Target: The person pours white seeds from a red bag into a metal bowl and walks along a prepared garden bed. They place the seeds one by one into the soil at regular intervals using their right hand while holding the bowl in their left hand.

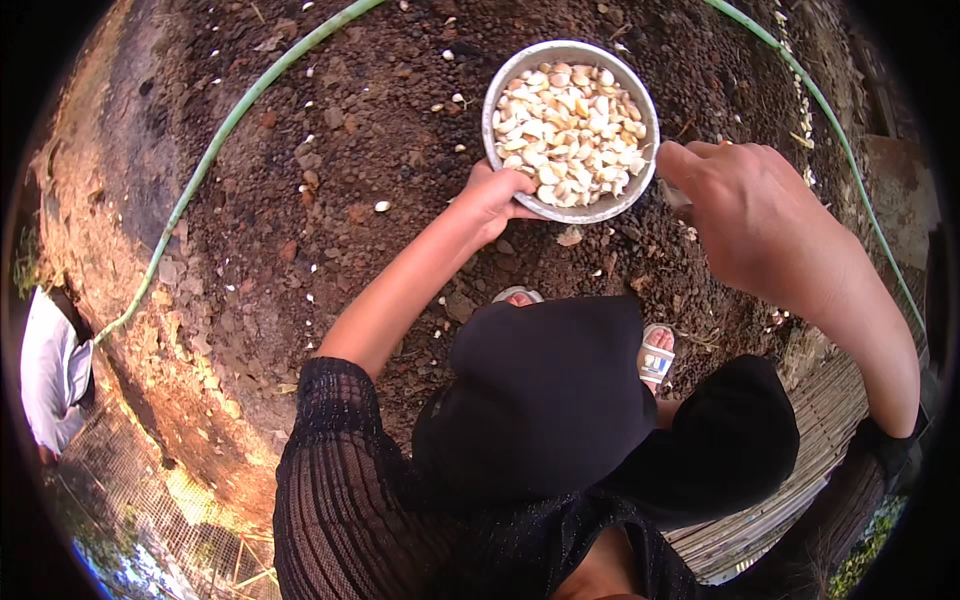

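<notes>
My left hand [499, 196] grips the near left rim of a round metal bowl [645, 176], thumb on top at the edge and fingers beneath. Peeled-looking garlic cloves [570, 135] fill the bowl. Just right of the bowl, above the soil, is my right hand [750, 217], its fingers bent and pointing towards the rim; whether it holds a clove cannot be seen. Single cloves, such as a white clove [382, 206], lie spaced over the dark crumbly soil [352, 150].
A green hose [225, 127] curves across the left, and a green hose section [832, 124] runs down the right beside a row of cloves [805, 112]. My sandalled foot [657, 356] rests on the soil. Pale cloth [56, 375] and wire netting [142, 465] are at left; slatted fencing [810, 442] is lower right.
</notes>
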Demonstrator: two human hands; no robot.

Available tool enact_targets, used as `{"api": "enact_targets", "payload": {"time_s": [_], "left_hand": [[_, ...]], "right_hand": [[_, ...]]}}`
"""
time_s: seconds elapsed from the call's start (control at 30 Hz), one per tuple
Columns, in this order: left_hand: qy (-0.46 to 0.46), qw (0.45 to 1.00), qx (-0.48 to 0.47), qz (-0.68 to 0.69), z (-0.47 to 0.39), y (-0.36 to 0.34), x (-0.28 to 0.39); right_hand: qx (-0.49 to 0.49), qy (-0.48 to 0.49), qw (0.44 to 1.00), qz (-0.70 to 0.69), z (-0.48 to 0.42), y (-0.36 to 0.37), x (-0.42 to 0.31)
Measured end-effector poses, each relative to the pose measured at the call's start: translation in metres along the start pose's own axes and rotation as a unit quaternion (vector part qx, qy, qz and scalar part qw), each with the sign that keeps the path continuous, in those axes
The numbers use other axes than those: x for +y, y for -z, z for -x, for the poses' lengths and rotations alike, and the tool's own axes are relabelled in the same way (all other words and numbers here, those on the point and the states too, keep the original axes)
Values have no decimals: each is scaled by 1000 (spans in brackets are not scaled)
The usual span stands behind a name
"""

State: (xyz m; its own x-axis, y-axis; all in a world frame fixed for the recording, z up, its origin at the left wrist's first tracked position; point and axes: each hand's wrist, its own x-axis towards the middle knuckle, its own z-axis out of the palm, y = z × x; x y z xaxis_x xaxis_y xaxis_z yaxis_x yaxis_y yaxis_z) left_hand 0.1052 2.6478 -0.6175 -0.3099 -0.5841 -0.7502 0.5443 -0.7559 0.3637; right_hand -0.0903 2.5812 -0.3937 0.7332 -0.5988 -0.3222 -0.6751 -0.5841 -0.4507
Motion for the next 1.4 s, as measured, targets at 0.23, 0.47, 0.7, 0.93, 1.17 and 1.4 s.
{"api": "enact_targets", "payload": {"time_s": [0.23,0.47,0.7,0.93,1.17,1.4], "left_hand": [[-41,999,-9,10,1,-6,31],[-128,991,16,28,44,29,75],[-282,930,232,-44,170,146,119],[-275,882,375,78,254,217,82],[-261,877,358,186,244,218,37],[-255,909,312,106,219,195,36]], "right_hand": [[-66,-269,942,-190,-32,29,61],[-128,-210,933,-263,-100,31,-4],[-405,-54,737,-539,-177,-95,-49],[-85,51,957,-273,-264,-267,-78],[-10,115,978,-174,-268,-301,-85],[-86,50,963,-250,-271,-192,-32]]}}
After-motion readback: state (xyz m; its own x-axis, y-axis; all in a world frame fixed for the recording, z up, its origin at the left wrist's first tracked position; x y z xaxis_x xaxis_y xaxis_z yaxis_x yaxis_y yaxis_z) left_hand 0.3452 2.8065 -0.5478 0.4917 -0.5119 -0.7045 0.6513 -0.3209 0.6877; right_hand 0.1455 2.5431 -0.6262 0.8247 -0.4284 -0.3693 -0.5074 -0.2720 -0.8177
